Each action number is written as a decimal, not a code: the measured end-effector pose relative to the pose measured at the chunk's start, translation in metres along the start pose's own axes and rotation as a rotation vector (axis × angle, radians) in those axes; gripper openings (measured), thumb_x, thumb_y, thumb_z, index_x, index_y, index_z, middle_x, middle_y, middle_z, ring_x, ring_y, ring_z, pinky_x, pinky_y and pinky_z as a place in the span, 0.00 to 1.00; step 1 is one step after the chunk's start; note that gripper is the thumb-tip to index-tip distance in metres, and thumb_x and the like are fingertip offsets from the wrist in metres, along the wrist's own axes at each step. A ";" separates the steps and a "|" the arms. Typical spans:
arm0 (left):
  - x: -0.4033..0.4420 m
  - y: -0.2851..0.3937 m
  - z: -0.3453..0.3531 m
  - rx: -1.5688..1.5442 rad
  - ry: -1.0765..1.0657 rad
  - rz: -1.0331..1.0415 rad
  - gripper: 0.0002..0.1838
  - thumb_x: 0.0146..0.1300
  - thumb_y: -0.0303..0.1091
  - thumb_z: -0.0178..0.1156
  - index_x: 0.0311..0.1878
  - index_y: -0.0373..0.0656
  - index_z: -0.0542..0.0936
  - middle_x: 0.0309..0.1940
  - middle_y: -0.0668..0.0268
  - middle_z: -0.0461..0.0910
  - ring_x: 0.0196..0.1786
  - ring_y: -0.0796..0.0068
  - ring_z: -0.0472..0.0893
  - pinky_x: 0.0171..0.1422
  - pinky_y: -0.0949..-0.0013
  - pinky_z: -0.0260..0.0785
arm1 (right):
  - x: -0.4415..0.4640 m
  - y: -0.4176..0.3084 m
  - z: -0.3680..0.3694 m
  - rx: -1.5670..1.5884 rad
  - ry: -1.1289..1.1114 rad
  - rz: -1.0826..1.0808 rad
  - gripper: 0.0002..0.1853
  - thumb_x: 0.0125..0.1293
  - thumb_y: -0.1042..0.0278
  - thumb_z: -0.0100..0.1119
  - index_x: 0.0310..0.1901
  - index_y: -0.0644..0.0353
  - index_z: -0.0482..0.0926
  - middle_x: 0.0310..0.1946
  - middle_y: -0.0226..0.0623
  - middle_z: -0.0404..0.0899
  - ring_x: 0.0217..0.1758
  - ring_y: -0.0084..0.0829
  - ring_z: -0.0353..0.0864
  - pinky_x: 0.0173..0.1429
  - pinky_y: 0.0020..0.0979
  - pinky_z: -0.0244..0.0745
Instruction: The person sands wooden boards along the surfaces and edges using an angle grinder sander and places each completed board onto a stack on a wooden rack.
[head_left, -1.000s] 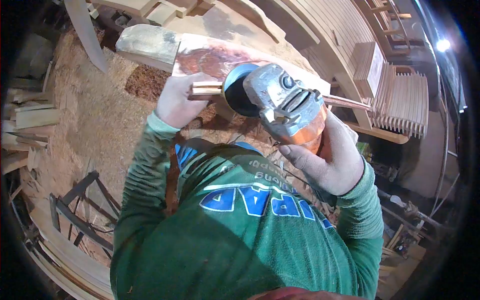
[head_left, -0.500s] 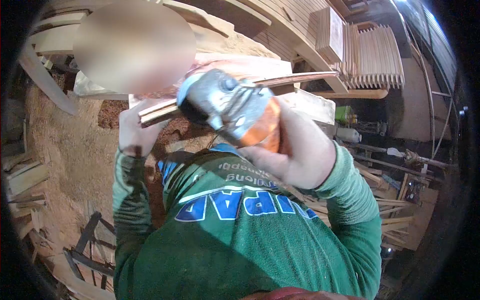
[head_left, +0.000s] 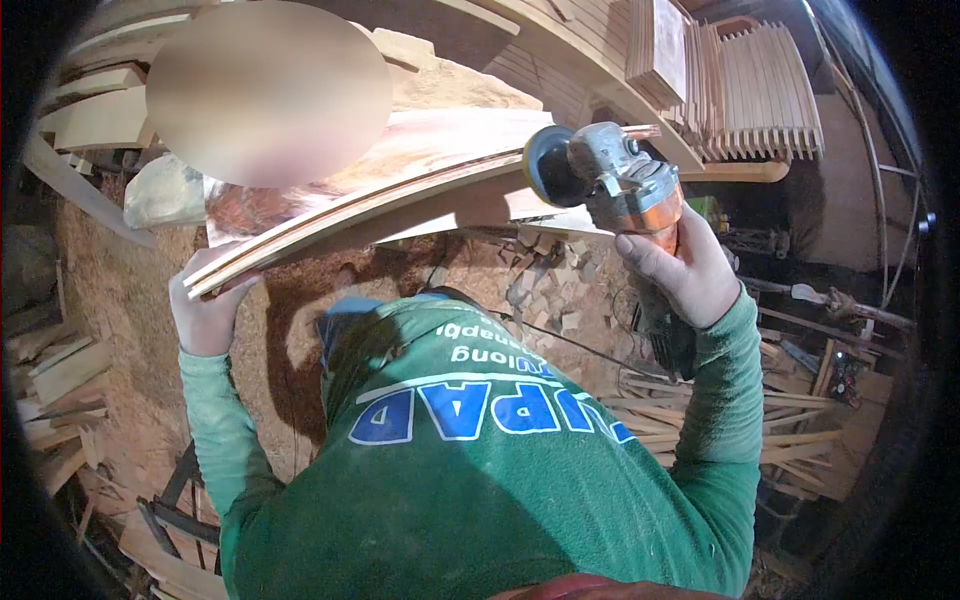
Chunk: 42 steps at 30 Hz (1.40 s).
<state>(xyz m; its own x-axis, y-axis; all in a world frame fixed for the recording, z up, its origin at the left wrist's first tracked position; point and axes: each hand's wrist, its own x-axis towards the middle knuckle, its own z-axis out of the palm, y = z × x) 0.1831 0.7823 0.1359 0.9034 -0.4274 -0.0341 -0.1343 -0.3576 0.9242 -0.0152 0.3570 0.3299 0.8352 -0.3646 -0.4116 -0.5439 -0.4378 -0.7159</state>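
Grinder (head_left: pixel 622 182) now farther from left hand (head_left: pixel 205 315)

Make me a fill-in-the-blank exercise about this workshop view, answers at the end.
1. The left hand holds one end of a curved workpiece made of ____.
2. The right hand grips a grey-headed power tool whose body is bright ____.
3. The shirt is ____ with blue lettering.

Missing words: wood; orange; green.
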 end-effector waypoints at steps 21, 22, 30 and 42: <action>-0.007 -0.032 -0.013 0.114 0.058 -0.063 0.23 0.53 0.32 0.81 0.50 0.33 0.85 0.44 0.63 0.86 0.46 0.72 0.84 0.55 0.68 0.76 | 0.035 0.086 -0.123 0.079 0.066 0.096 0.24 0.72 0.58 0.70 0.60 0.65 0.77 0.44 0.27 0.81 0.43 0.18 0.79 0.50 0.27 0.76; -0.008 -0.036 -0.012 0.092 0.067 -0.066 0.23 0.53 0.32 0.81 0.50 0.33 0.85 0.44 0.63 0.86 0.46 0.73 0.84 0.55 0.68 0.76 | 0.036 0.094 -0.130 0.074 0.084 0.097 0.22 0.72 0.59 0.70 0.59 0.65 0.77 0.43 0.25 0.81 0.43 0.17 0.78 0.51 0.26 0.76; -0.004 -0.029 -0.016 0.145 0.087 -0.004 0.20 0.55 0.31 0.82 0.48 0.34 0.85 0.41 0.67 0.85 0.45 0.76 0.82 0.52 0.70 0.76 | 0.016 0.158 -0.142 0.337 0.479 0.106 0.19 0.69 0.52 0.73 0.48 0.60 0.80 0.28 0.24 0.77 0.27 0.20 0.77 0.32 0.26 0.73; 0.047 0.131 0.066 1.021 -0.294 0.223 0.19 0.57 0.43 0.77 0.47 0.44 0.84 0.35 0.50 0.86 0.41 0.44 0.86 0.44 0.49 0.78 | -0.006 0.023 0.012 0.214 -0.058 -0.278 0.24 0.69 0.62 0.71 0.60 0.67 0.78 0.49 0.40 0.87 0.51 0.30 0.86 0.59 0.34 0.81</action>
<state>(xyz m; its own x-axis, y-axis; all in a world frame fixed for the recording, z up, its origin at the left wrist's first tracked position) 0.1807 0.6606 0.2298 0.7018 -0.7022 -0.1200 -0.6817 -0.7109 0.1729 -0.0315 0.3592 0.3089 0.9556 -0.2054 -0.2113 -0.2709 -0.3298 -0.9044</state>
